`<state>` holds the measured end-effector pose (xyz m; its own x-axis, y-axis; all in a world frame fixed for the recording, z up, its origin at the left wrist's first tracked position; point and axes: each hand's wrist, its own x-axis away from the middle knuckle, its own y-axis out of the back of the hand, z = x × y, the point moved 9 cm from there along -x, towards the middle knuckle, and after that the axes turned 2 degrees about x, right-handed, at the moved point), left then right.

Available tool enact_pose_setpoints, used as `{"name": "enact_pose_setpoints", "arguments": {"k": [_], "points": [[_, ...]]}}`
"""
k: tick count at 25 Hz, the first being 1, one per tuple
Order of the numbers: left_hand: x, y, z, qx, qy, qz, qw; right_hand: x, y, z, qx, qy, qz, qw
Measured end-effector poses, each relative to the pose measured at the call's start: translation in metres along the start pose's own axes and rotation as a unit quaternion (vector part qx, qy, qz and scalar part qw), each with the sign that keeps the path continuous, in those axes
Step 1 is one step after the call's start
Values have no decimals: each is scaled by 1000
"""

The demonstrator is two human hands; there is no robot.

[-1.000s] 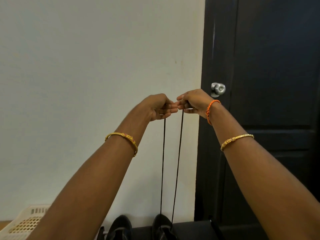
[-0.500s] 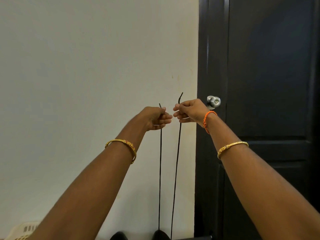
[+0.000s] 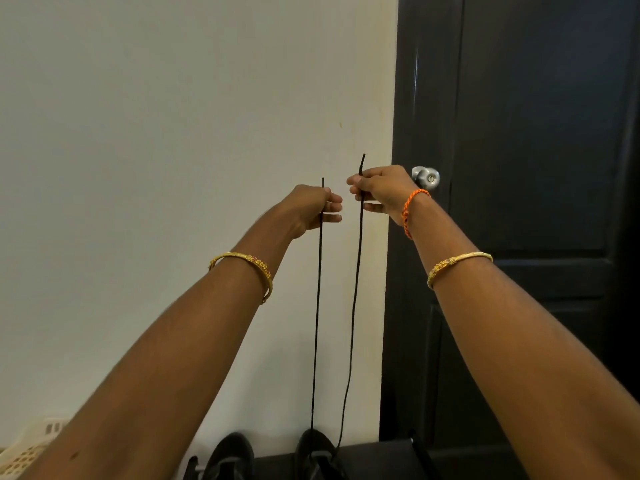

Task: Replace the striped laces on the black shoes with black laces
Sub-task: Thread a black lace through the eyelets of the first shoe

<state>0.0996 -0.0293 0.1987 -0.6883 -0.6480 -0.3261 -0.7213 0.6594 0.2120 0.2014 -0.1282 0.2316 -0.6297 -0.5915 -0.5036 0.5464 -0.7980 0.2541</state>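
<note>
While both arms reach up in front of the pale wall (image 3: 173, 133), each hand pinches one end of the black lace (image 3: 317, 306). The left hand (image 3: 311, 209) has its fingers (image 3: 333, 206) curled round the left strand, whose tip pokes up just above the knuckles. The right hand (image 3: 381, 194), just beside the left hand and slightly higher, grips the right strand between thumb and fingers, with a longer tip standing above it. From the hands the two strands hang down side by side, a narrow gap between them, to the right black shoe (image 3: 317, 455) far below the left hand at the bottom edge. The left black shoe (image 3: 230, 457) sits just beside it, farther from the door. A dark door (image 3: 536, 168) with a silver knob (image 3: 426, 177) stands behind the right hand. Gold bangles circle both forearms below the hands, and an orange thread band (image 3: 410, 209) wraps the right wrist. A white lattice basket (image 3: 26, 448) shows low at the frame's corner, well away from the left hand.
</note>
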Motion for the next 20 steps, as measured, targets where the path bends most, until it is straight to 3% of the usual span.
{"name": "enact_pose_setpoints", "arguments": {"k": [4,8,11,13,15,20], "points": [[6,10,52,-166,-32,-56,984,31,-8,-71,21,-62,1,998],[34,1,201,-319,55,1,946,86,-30,-214,92,-156,15,983],[68,-11,330,-372,157,33,914,135,-53,-333,96,-248,15,964],[91,-24,398,-362,203,38,909,165,-76,-396,94,-286,17,953],[105,-39,445,-297,223,29,928,189,-101,-441,65,-309,16,949],[115,-63,502,-197,230,-24,953,216,-145,-502,16,-354,28,935]]}}
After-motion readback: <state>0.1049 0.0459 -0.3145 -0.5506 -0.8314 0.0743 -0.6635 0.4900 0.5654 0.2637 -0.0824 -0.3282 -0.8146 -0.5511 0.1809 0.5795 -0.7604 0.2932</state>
